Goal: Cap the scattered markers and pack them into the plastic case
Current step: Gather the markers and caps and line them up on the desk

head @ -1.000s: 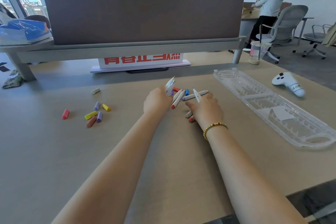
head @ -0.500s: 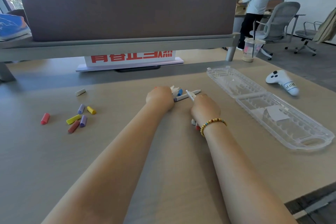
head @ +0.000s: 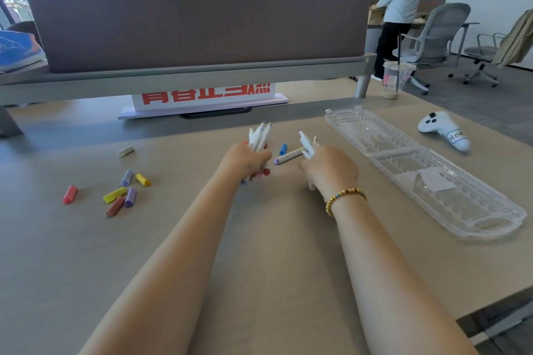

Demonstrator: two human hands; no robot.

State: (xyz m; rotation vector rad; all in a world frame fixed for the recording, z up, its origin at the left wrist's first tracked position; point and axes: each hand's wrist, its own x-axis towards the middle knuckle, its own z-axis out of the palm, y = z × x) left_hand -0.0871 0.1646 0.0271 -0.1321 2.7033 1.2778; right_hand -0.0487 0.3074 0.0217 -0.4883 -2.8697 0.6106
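Note:
My left hand grips a bundle of several white uncapped markers, their tips pointing up and away. My right hand holds a few more markers the same way. Between the hands one marker and a blue cap lie on the table. Loose caps in red, yellow, purple and brown are scattered at the left, with a pale cap farther back. The clear plastic case lies open to the right of my right hand, holding only a slip of paper.
A white game controller lies beyond the case. A plastic drink cup stands at the table's far right. A desk divider and a red-lettered sign close off the back. A person stands by office chairs at the far right.
Both hands have closed round the markers and lifted them off the pile, moving apart; only one marker and a blue cap stay on the table between them.

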